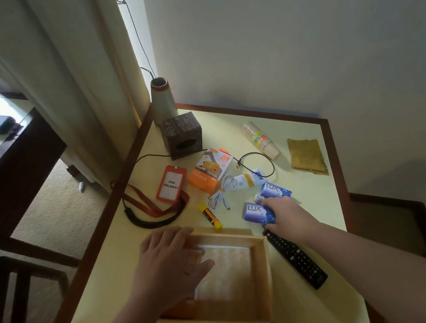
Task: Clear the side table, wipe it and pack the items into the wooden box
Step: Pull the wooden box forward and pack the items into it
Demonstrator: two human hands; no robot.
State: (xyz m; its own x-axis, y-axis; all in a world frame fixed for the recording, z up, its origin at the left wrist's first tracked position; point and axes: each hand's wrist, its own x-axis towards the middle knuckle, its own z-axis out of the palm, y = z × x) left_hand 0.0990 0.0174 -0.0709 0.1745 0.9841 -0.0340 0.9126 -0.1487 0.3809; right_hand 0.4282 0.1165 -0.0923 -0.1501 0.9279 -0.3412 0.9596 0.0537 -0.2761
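An open wooden box (262,271) sits at the near side of the cream side table (127,259). My left hand (167,265) rests flat on the box's left rim, fingers straight. My right hand (286,215) grips a purple Lux soap box (255,212); a second Lux soap box (275,189) lies just beyond. Nearby lie a yellow highlighter (210,216), a coiled white cable (220,195), a white tube (247,180), an orange charger box (211,169), a red ID badge with lanyard (171,184) and a black remote (296,257).
A dark cube-shaped box (181,135) and a conical vase (162,100) stand at the table's far left corner. A sleeve of paper cups (260,138) and a yellow cloth (306,155) lie at the far right. A black cord (257,163) loops across the middle. Curtains hang on the left.
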